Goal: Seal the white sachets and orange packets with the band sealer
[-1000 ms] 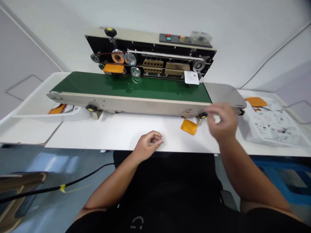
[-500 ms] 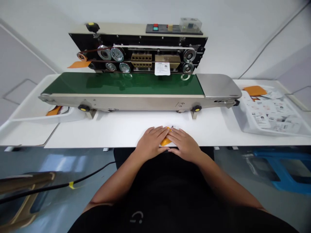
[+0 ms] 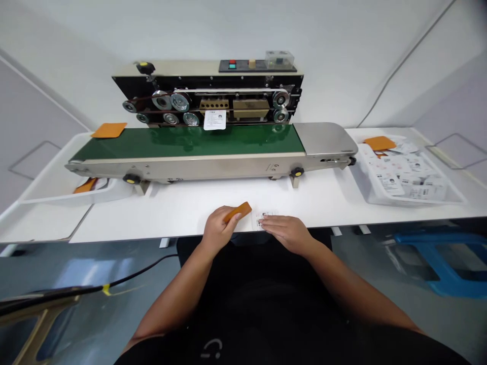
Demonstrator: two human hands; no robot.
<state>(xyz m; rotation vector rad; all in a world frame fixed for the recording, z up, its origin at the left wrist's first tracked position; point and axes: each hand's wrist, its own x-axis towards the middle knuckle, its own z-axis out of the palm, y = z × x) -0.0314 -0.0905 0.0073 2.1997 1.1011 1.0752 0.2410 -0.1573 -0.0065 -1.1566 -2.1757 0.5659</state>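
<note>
My left hand is closed on a small orange pad and holds it tilted just above the white table's near edge. My right hand lies next to it with fingers stretched flat on a small white printed pouch. Behind them stands a band sealer with a green conveyor belt. A white printed pouch hangs in the sealer's jaws near the middle. An orange pad lies at the belt's left end.
A tray at the right holds several printed pouches and an orange pad. A white tray at the left, under the belt's end, holds another orange piece. A black cable runs below the table on the left; a blue stool stands at the right.
My right hand came back from the sealer's right side to the table edge. Both hands met over the orange pad, and my left hand lifted it off the pouch. The pouch in the sealer moved left.
</note>
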